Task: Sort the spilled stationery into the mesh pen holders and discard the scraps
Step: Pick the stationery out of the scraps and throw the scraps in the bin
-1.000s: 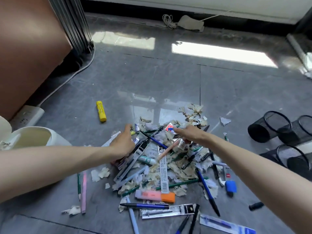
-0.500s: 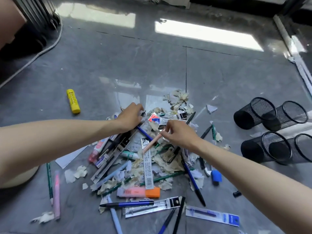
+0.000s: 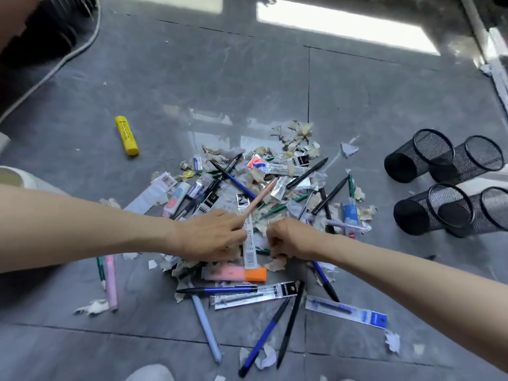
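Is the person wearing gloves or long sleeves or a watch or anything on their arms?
No. The left hand and the right hand are both bare, with no gloves. Both forearms are bare too, as far as the picture shows: no sleeves, no watch, no bracelet. No rings can be seen on the fingers that show.

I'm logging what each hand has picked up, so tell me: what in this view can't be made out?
Head view only:
- Right hand: fingers curled under, so any contents are hidden.
- Left hand: palm down over the pile; whether it grips the peach pencil is unclear.
- Mesh pen holders: lying sideways; dark insides unreadable.
- White tub: cut off by the left edge.
- Package labels: too small to read.
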`<state>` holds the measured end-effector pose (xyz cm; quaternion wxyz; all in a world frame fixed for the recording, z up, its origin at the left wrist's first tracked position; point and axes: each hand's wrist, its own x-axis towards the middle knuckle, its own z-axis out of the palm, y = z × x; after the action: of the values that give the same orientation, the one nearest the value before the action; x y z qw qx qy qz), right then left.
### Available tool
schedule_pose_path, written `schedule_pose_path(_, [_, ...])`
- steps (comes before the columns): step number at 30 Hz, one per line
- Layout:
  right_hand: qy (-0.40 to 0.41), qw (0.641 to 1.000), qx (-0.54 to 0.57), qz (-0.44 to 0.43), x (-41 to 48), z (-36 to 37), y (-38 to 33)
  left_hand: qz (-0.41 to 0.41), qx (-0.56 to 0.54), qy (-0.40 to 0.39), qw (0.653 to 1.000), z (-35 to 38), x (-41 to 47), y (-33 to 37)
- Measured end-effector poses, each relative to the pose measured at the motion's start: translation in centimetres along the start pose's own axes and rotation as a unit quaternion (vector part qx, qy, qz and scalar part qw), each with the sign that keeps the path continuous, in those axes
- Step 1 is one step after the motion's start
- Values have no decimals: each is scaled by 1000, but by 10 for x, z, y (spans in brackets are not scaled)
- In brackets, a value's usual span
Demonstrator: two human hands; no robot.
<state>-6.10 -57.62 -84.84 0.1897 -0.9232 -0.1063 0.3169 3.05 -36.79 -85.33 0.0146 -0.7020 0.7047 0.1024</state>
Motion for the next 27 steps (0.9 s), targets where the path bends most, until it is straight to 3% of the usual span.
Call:
schedule_pose_path(4, [-126,988,69,52,2,-3,-8,-53,-58,-88,993,0,3,-2])
schedule_pose_path(6, [-145,975,151,70,0,-10,-12,-74,-129,-76,986,-10,9,-2])
schedule_pose_path(11, [70,922,368,102,6,-47,-7,-251,-249,98,930,-31,30,-21])
schedule_pose_path(15, [246,884,364,161,26,-68,8,-339,-256,144,894,-37,52,-49])
schedule_pose_path(19, [300,866,352,191,44,-72,21,-270,-152,57,949,-34,65,-66])
schedule_pose_path(21, [318,859,338,214,51,-74,27,-245,-136,41,959,-31,71,-66])
schedule_pose_path(24, [358,859,263,256,60,-81,41,-243,-203,66,946,-28,79,-67])
schedule_pose_path(27, [369,867,201,266,67,-94,60,-265,-291,157,906,-30,86,-77])
